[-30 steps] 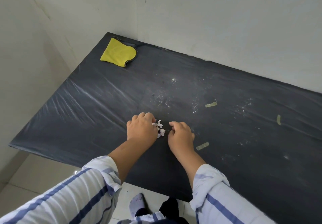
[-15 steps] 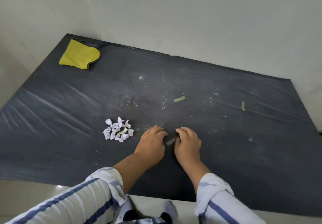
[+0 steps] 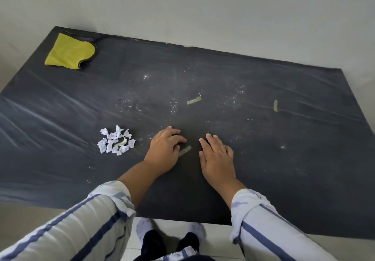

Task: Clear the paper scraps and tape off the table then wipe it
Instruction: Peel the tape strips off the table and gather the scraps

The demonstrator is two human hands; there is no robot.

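A short strip of tape (image 3: pixel 185 150) lies on the black table (image 3: pixel 294 169) between my hands. My left hand (image 3: pixel 164 151) has its fingers curled over the strip's left end and picks at it; that end is hidden under the hand. My right hand (image 3: pixel 216 156) rests flat on the table just right of the strip, fingers straight, holding nothing. A pile of crumpled white paper scraps (image 3: pixel 113 142), with a curl of tape in it, sits left of my left hand. Two more tape strips, a middle one (image 3: pixel 194 100) and a right one (image 3: pixel 275 105), are stuck farther back.
A yellow cloth (image 3: pixel 70 52) lies in the table's far left corner. White specks and smears (image 3: pixel 174 104) dot the middle of the table. A pale wall runs along the far edge. My feet (image 3: pixel 170 238) stand on the floor below the near edge.
My right hand has left the tape strip, shifted right and flattened on the table. My left hand stays curled at the strip's left end. The paper pile has not moved.
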